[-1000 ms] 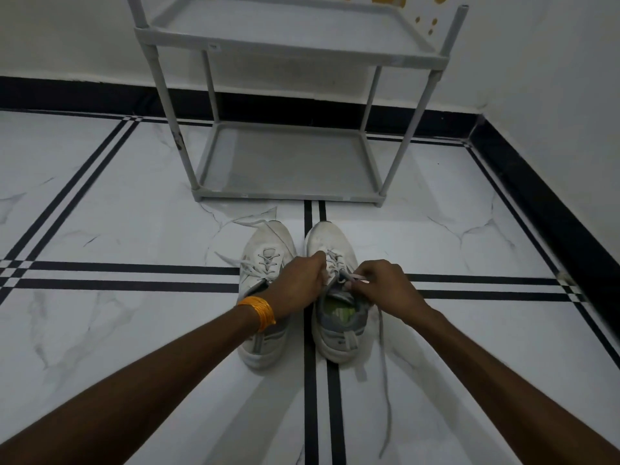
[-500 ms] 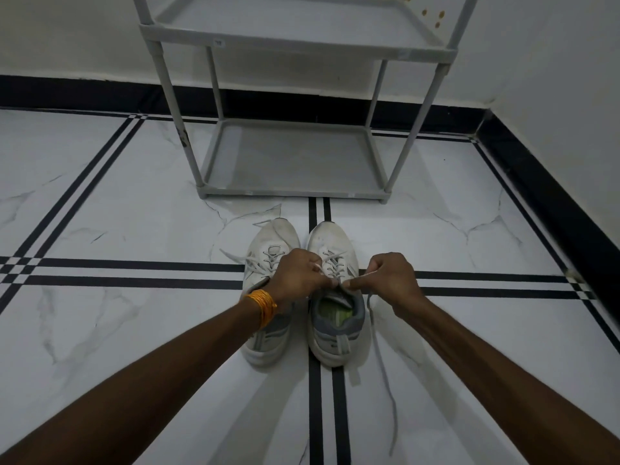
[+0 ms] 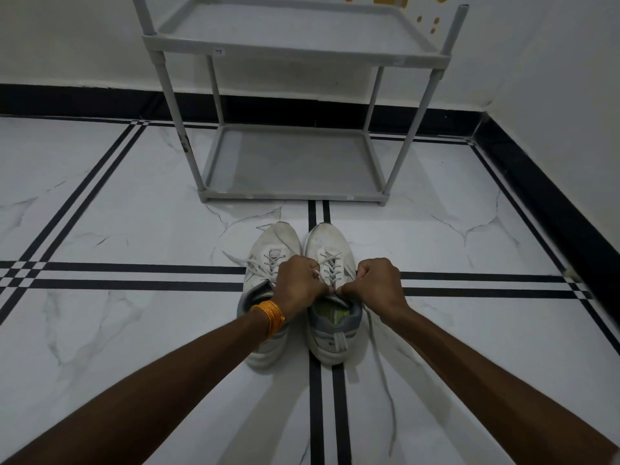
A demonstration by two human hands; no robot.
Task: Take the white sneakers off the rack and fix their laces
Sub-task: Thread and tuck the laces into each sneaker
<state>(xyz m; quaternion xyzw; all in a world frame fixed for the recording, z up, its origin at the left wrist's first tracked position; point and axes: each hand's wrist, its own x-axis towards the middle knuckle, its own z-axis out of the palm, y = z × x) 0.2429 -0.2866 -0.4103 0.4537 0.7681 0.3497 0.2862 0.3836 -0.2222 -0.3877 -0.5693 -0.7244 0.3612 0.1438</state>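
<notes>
Two white sneakers stand side by side on the floor, toes toward the rack. The left sneaker (image 3: 273, 245) has loose laces spread to its left. Over the tongue of the right sneaker (image 3: 330, 243), my left hand (image 3: 298, 285) and my right hand (image 3: 379, 283) meet fingertip to fingertip, each pinching that shoe's lace. A long lace end (image 3: 385, 387) trails from my right hand down across the floor. An orange bangle sits on my left wrist.
A grey two-shelf shoe rack (image 3: 295, 194) stands against the wall beyond the sneakers, both shelves bare. The white marble floor (image 3: 134, 330) has black stripe lines. A black skirting and wall run along the right side.
Both hands have shifted slightly on the right sneaker's lace, with the right hand drawing in closer to the left. The sneakers have stayed where they were.
</notes>
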